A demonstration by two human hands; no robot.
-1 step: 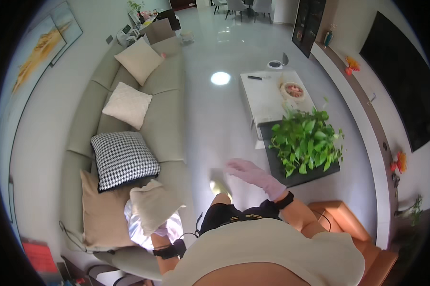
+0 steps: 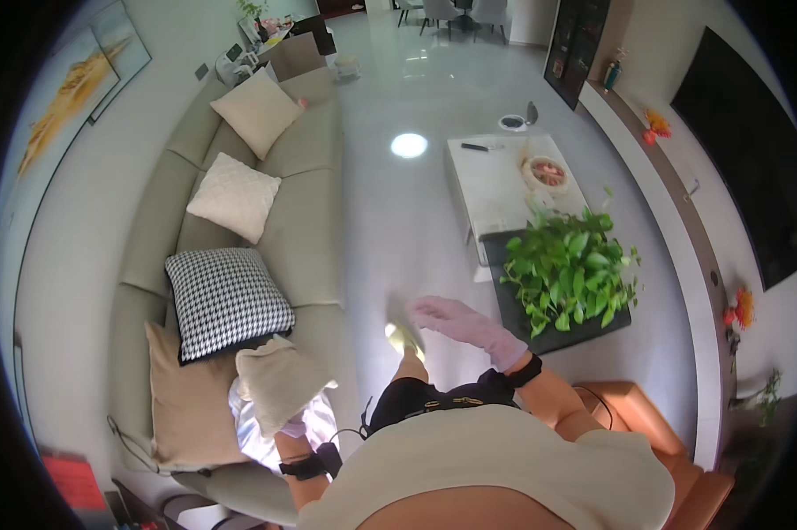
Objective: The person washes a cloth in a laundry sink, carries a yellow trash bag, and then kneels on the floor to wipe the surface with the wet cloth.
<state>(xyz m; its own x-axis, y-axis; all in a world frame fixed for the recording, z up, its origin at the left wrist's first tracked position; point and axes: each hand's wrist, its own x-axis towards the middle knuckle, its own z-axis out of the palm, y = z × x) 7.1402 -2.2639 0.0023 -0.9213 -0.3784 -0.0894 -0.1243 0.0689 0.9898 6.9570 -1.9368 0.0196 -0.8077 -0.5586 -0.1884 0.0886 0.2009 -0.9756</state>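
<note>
The left hand, in a pale glove with a black band at the wrist, is at the lower edge of a small beige cushion; cushion and cloth partly cover it, so I cannot tell whether its fingers are closed. That cushion leans over a shiny white cloth at the near end of the green-grey sofa. The right hand, in a pink glove, is held out over the floor, fingers straight and close together, nothing in it. An orange chair stands near the right elbow. Behind the small cushion, a brown cushion fills the sofa's near left corner, with a black-and-white checked cushion just beyond. A leafy plant covers most of a dark board by the near end of the white table. A round basket sits toward that table's right edge, and a black-handled tool lies near its far left corner. Two cream cushions lie farther along the sofa.
</note>
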